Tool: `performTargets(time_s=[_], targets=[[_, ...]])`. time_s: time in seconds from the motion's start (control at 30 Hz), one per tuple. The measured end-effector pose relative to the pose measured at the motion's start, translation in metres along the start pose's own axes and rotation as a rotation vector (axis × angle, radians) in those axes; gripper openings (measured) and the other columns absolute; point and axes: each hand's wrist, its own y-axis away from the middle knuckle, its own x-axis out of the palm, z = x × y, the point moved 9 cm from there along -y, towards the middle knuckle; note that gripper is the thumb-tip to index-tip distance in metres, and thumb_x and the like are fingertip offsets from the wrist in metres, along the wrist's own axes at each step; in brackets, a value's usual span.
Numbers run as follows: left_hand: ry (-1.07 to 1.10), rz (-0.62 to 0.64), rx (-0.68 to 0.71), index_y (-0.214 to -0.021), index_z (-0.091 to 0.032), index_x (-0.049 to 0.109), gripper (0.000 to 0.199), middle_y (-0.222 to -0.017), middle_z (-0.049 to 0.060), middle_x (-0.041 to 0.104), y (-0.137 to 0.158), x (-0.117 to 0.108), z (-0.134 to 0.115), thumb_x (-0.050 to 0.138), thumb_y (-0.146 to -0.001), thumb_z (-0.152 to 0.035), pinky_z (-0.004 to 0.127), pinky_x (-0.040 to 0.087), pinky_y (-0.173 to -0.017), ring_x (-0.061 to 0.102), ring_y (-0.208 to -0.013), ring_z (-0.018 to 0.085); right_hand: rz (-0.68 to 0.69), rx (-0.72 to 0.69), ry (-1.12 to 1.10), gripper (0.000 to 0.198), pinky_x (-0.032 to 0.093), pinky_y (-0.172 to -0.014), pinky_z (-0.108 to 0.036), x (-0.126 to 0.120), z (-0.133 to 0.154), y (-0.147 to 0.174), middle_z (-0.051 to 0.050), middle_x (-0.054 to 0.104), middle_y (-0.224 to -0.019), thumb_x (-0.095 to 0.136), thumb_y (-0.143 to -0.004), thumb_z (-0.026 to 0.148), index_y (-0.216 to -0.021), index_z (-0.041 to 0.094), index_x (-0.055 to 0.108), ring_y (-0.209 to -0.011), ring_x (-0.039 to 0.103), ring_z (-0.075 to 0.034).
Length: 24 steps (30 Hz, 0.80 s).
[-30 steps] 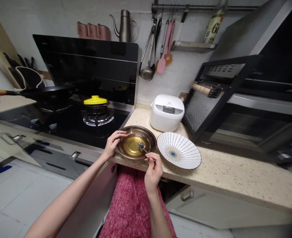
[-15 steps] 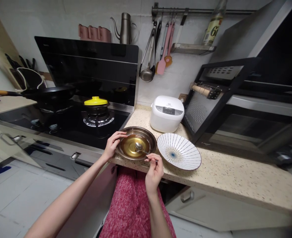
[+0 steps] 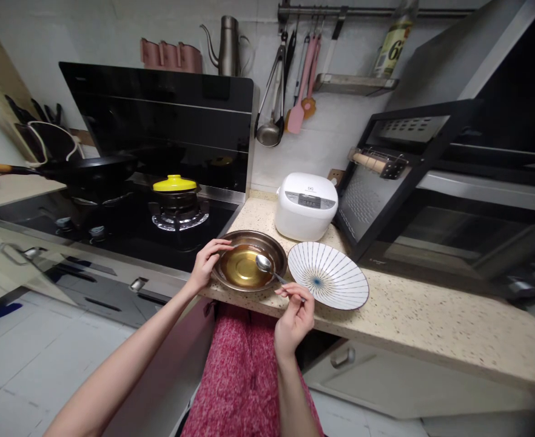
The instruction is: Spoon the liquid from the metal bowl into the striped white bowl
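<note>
At the front edge of the worktop (image 3: 413, 309), beside the hob, sits a shallow metal bowl (image 3: 259, 237) containing a clear yellow liquid (image 3: 241, 268). A metal spoon (image 3: 263, 263) slants in over the bowl's near right rim, its head at the right part of the liquid; whether it dips below the surface cannot be told. The right hand (image 3: 295, 318) pinches the spoon's handle, its fingers closed on it and drawn together. The left hand (image 3: 204, 265) lies at the bowl's left rim, fingers loosely bent and reaching over the edge; how firmly they grip, if at all, cannot be told. Immediately to the right of the bowl stands a white plate (image 3: 340, 274) with dark radiating lines and a blue centre. Behind the plate is a white rice cooker (image 3: 306, 215), next to a dark-framed oven (image 3: 444, 237). To the left, a pot with a yellow lid (image 3: 174, 184) occupies the right burner, and a wok (image 3: 95, 173) the left. Above, a ladle (image 3: 268, 134) and a pink spatula (image 3: 296, 119) hang from a rail
</note>
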Motion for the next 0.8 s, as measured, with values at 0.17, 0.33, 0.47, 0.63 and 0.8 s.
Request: performTargets(time_s=[0.17,0.33,0.47,0.63,0.8], targets=[[0.004,-0.002,0.006,-0.103,-0.018,0.080,0.037,-0.120,0.012,0.071,0.000,0.000,0.000,0.047,-0.088,-0.027,0.048,0.046,-0.108,0.063,-0.117,0.031,-0.032,-0.018,0.020,0.019,0.053,-0.071,-0.030,-0.008,0.006,-0.005,-0.001,0.062,-0.084,0.047,-0.105,0.027,-0.091,0.020,0.058,-0.073,0.063,-0.013],[0.003,0.001,0.006,-0.103,-0.018,0.080,0.037,-0.121,0.012,0.071,0.000,0.000,0.001,0.048,-0.089,-0.030,0.049,0.046,-0.108,0.064,-0.117,0.031,-0.068,-0.028,0.028,0.019,0.054,-0.071,-0.031,-0.017,0.014,-0.011,-0.002,0.062,-0.087,0.048,-0.105,0.027,-0.091,0.020,0.058,-0.073,0.063,-0.013],[0.007,0.001,0.008,-0.103,-0.018,0.080,0.037,-0.121,0.012,0.071,0.000,0.000,0.001,0.048,-0.090,-0.030,0.049,0.046,-0.108,0.064,-0.117,0.031,-0.122,-0.053,0.018,0.017,0.055,-0.069,-0.030,-0.026,0.021,-0.015,-0.002,0.062,-0.086,0.049,-0.104,0.026,-0.091,0.020,0.058,-0.074,0.062,-0.013],[-0.006,-0.004,-0.002,-0.104,-0.019,0.080,0.037,-0.121,0.011,0.071,0.000,0.000,0.004,0.047,-0.089,-0.029,0.048,0.047,-0.108,0.064,-0.117,0.031,-0.180,-0.085,0.071,0.015,0.055,-0.068,-0.031,-0.037,0.026,-0.021,-0.003,0.062,-0.087,0.049,-0.104,0.026,-0.093,0.020,0.058,-0.075,0.064,-0.014],[0.006,-0.008,0.011,-0.104,-0.019,0.080,0.037,-0.121,0.011,0.071,0.000,0.000,0.002,0.048,-0.089,-0.028,0.048,0.047,-0.108,0.064,-0.117,0.031,-0.204,-0.138,0.114,0.015,0.054,-0.069,-0.031,-0.043,0.027,-0.024,-0.003,0.063,-0.087,0.050,-0.104,0.025,-0.094,0.020,0.059,-0.075,0.064,-0.014]])
